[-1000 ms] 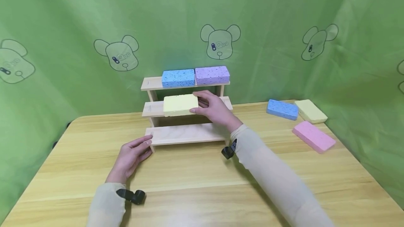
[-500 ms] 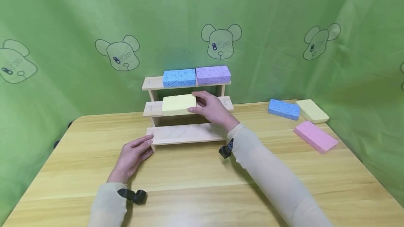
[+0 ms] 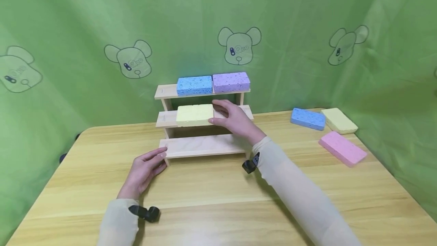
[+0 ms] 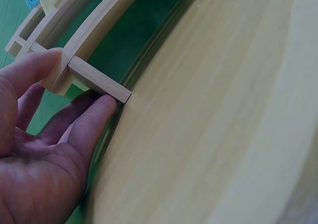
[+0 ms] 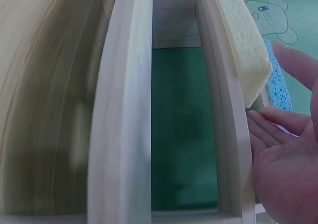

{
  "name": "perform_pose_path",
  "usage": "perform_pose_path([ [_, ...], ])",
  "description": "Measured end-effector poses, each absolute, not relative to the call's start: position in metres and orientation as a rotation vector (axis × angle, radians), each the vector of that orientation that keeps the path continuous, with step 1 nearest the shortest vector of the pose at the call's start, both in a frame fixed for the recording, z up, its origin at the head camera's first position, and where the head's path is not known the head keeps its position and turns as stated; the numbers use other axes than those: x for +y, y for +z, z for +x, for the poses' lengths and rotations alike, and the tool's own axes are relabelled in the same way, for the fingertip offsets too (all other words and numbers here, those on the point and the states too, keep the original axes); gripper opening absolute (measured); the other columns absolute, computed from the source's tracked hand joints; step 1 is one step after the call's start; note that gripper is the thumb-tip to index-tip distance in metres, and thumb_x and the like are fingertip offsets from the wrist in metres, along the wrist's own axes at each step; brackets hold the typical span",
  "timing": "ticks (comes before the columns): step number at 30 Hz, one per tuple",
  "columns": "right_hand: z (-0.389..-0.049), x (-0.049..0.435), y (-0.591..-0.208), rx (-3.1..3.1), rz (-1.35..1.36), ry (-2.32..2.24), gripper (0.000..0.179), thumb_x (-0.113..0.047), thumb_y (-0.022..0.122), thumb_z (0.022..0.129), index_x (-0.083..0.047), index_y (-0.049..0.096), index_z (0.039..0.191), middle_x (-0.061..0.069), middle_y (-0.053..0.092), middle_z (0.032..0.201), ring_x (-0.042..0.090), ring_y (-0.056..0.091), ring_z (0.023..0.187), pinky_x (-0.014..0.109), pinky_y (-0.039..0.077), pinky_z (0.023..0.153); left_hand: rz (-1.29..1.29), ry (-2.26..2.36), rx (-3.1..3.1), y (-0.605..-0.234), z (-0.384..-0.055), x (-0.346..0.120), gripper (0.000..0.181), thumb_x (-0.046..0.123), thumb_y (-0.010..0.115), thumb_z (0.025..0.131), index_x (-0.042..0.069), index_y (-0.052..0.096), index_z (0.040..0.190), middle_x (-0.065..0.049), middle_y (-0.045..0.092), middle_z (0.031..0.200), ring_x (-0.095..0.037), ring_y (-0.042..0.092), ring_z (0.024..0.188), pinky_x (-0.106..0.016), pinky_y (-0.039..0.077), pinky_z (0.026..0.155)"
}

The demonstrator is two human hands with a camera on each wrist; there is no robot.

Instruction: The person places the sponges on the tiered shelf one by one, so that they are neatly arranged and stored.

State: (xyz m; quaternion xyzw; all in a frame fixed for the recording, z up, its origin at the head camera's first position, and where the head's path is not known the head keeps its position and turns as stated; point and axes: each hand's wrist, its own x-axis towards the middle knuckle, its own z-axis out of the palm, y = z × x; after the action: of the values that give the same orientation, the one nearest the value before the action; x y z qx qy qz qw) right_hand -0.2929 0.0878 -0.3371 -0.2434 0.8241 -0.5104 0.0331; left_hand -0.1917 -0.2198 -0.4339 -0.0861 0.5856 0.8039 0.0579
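A three-tier wooden display stand [image 3: 201, 145] stands on the table. My left hand [image 3: 145, 170] holds its lower left corner; in the left wrist view the thumb [image 4: 42, 65] lies on the bottom shelf's end and fingertips touch the leg. A pale yellow sponge [image 3: 194, 115] lies flat on the middle shelf. My right hand [image 3: 235, 119] is at that sponge's right end, fingers loosely spread. In the right wrist view the thumb [image 5: 298, 65] stands slightly apart from the yellow sponge [image 5: 243, 42]. A blue sponge [image 3: 194, 85] and a purple sponge [image 3: 231, 81] sit side by side on the top shelf.
On the table's right side lie a second blue sponge [image 3: 308, 119], a second yellow sponge [image 3: 339, 120] and a pink sponge [image 3: 343, 149]. Green curtain [image 3: 184, 18] with bear-head drawings hangs behind and at the sides of the table [image 3: 218, 200].
The yellow sponge shifted slightly left and settled on the middle shelf. My right hand has loosened from it and moved a little to the right. The left hand keeps its place.
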Motion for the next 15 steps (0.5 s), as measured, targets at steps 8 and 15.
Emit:
perform_pose_path([
  [8, -0.289, 0.103, -0.342, 2.440, -0.783, -1.791, 0.060, -0.013, 0.073, 0.090, 0.000, 0.046, 0.142, 0.014, 0.049, 0.141, 0.030, 0.048, 0.129, 0.033, 0.042, 0.109, -0.261, 2.419, 1.793, -0.434, -0.192, -0.219, 0.039, 0.002, 0.068, 0.091, -0.004, 0.059, 0.129, -0.015, 0.046, 0.145, -0.019, 0.062, 0.111, -0.035, 0.051, 0.098],
  [15, -0.285, 0.123, -0.343, 2.455, -0.797, -1.818, 0.051, -0.011, 0.071, 0.091, 0.000, 0.051, 0.137, 0.017, 0.053, 0.136, 0.032, 0.052, 0.125, 0.035, 0.043, 0.108, -0.261, 2.416, 1.795, -0.434, -0.192, -0.219, 0.040, 0.003, 0.068, 0.092, -0.004, 0.058, 0.129, -0.015, 0.045, 0.146, -0.019, 0.062, 0.111, -0.036, 0.051, 0.099],
])
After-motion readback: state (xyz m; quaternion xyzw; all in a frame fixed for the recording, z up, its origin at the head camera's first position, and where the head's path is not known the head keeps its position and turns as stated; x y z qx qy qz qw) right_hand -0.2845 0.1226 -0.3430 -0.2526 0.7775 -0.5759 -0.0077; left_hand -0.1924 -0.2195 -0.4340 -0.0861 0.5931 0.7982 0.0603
